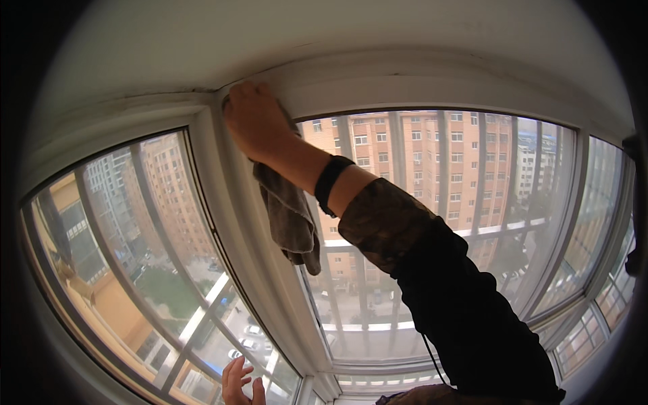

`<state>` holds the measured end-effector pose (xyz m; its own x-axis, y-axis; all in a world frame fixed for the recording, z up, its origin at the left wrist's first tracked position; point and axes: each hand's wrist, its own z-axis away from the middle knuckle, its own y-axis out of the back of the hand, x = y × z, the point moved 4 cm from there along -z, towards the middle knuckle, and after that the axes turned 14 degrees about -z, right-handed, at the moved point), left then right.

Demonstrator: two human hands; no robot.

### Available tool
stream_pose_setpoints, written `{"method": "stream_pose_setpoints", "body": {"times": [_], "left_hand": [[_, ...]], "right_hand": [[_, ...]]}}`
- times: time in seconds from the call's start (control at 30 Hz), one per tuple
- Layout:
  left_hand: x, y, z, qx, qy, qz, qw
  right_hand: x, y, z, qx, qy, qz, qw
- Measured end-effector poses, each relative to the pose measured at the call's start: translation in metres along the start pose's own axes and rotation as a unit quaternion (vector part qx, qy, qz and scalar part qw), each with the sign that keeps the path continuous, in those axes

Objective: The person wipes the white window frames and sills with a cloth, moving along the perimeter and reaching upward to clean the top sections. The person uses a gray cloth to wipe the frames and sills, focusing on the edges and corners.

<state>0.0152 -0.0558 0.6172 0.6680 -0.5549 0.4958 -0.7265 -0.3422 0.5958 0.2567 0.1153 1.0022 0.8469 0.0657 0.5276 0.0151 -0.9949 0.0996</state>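
Note:
My right hand (255, 123) is raised to the upper corner, where the white window frame meets the ceiling. Its fingers are closed on a grey-brown cloth (291, 219), pressed against the top of the white corner post (233, 182). The loose end of the cloth hangs below the hand, along the post. A black band (331, 182) circles my right wrist, and the sleeve is black with a camouflage cuff. Low in the view, my left hand (237, 383) is held up in front of the left window, fingers loosely bent and apart, holding nothing.
Window panes (169, 270) flank the corner post, with bars outside them. The ceiling (324, 34) is close above, with dark marks along its seam. More window sections (594, 209) continue to the right. Tall buildings and parked cars show far below through the glass.

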Motion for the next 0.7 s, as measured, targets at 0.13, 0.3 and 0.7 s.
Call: {"method": "stream_pose_setpoints", "body": {"times": [0.13,0.3,0.7], "left_hand": [[-0.005,-0.009,0.0,-0.045,-0.022,0.014,0.999],[-0.017,-0.017,-0.001,-0.11,0.041,0.039,0.992],[-0.072,-0.038,0.01,-0.152,0.076,-0.008,0.985]], "right_hand": [[0.004,0.01,0.016,0.016,0.056,-0.054,0.997],[-0.009,0.0,0.03,-0.08,0.128,-0.079,0.985],[0.068,0.073,0.095,0.004,0.131,-0.092,0.987]]}}
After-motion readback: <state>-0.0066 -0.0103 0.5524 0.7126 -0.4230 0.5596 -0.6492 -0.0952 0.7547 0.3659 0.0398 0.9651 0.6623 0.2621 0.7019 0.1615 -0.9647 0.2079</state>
